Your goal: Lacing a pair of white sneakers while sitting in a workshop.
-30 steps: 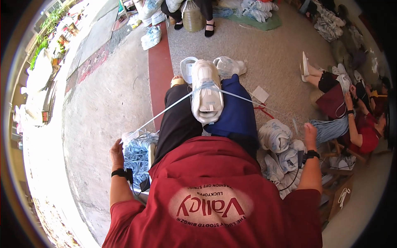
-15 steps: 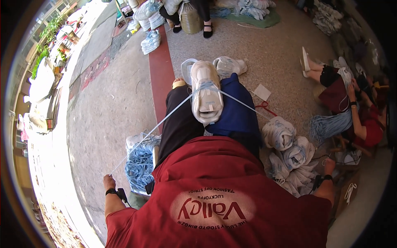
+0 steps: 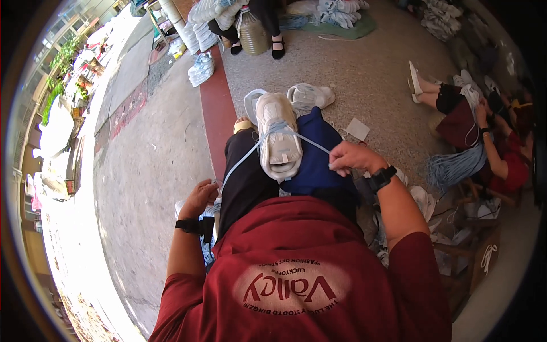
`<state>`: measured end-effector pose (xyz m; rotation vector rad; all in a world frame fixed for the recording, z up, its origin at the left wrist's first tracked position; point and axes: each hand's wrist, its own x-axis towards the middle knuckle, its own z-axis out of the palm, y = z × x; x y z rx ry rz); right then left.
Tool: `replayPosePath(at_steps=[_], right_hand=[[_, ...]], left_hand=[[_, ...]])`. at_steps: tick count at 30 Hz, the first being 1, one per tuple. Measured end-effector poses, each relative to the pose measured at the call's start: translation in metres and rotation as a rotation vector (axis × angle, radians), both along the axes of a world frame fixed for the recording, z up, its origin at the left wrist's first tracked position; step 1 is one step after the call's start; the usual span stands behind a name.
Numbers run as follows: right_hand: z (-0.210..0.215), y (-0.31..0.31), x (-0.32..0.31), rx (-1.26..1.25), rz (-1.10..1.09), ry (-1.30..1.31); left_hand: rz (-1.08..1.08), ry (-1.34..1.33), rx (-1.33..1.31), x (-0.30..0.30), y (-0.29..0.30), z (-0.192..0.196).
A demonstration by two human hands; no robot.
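Off-white sneaker on my lap, parked out at the knee edge with its toe pointing away from me and the opening facing my belly. It's lying between my black trouser leg and the blue cloth over my right thigh, touching both. There's a pale blue lace bunched across the top of it, one strand running off each side.

My right hand is closed, pinching the right strand at the right edge of my lap, and that bit of lace is pretty straight. My left hand is curled up past the left edge of my lap, closer to me, with the other strand at its fingertips; that one bends a little on the way. Black straps on both wrists, btw.

On the floor just past my knees there are two more pale shoes, one on each side of the sneaker's toe, plus a white card over to the right. More white shoes are heaped beside my right leg, partly behind my arm. Further right, a co-worker in red sits near a hanging bundle of blue laces.
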<state>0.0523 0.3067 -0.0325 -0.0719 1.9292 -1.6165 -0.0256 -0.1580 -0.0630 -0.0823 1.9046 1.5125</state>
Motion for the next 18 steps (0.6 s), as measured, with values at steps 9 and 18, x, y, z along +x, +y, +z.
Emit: replayPosePath(at_steps=[9,18], right_hand=[[-0.029,-0.062,-0.095,0.564,-0.486,1.291],[-0.033,-0.073,-0.096,-0.298,-0.676,0.266]], left_hand=[[0.252,-0.035,-0.23,-0.007,-0.037,-0.026],[0.382,-0.35,-0.097,0.065,-0.103,-0.089]])
